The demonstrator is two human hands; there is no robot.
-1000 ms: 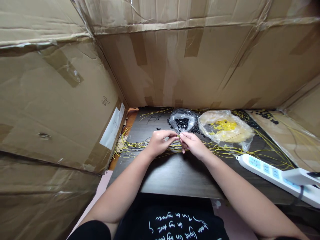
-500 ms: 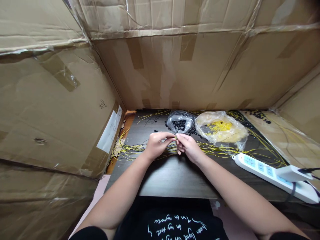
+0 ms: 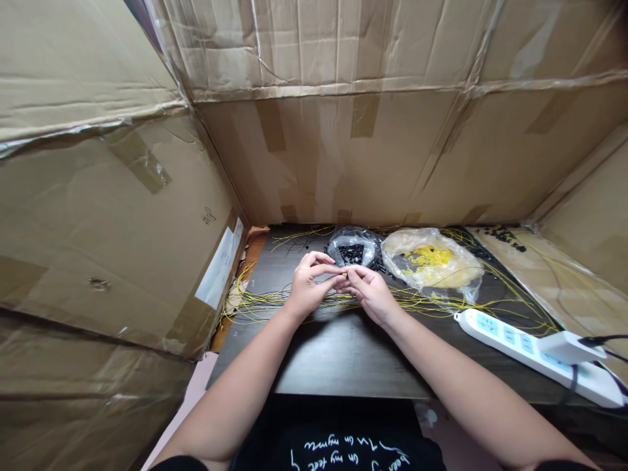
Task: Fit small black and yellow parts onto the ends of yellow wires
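Above the table, my left hand [image 3: 311, 281] and my right hand [image 3: 373, 296] meet at the fingertips. Both are closed in a pinch on one small yellow-and-black part [image 3: 345, 275], mostly covered by the fingers, so its exact kind is unclear. Beneath and beyond the hands, a long bundle of thin yellow and black wires [image 3: 265, 296] lies across the table. Just behind the fingers stands an open clear bag of small black plastic pieces [image 3: 352, 254]. To its right, another clear bag holds small yellow plastic pieces [image 3: 432, 255].
A white power strip [image 3: 510, 340] with a plugged-in white adapter [image 3: 569, 347] lies at the right. Cardboard walls [image 3: 314, 163] enclose the dark table [image 3: 338, 366] at the back and sides. Loose black pieces [image 3: 505, 239] lie at the far right.
The camera view has tilted slightly upward. The left index finger has lifted and bent more, and the right fingers have shifted around the small part, which both hands still pinch.
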